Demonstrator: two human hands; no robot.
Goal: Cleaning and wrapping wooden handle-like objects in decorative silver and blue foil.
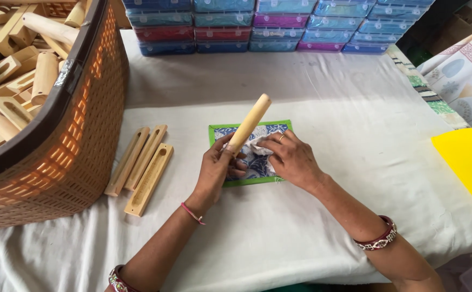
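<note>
Wooden rod [248,124]: round, pale, tilted up and away, its lower end pinched in the left hand [217,170]; it stands over the patterned cloth pouch [253,157].
Left grip: fingers pressed together around the rod's lower end.
Right hand [292,159]: lies flat on the pouch, fingertips pinching a crumpled bit of white fabric [260,147] just beside the rod.
Pouch: blue-and-white print with green border, flat on the white-covered surface [322,221], near its middle.
Wooden strips [141,165]: three slotted pieces side by side, left of the pouch, apart from it.
Basket [79,146]: orange lattice, dark rim, far left, heaped with wooden rods and slotted blocks.
Open room: bare cloth in front of and right of the hands.
Yellow object [468,165]: at the right edge.
Stacked boxes [279,24]: coloured, lidded, along the far edge.
</note>
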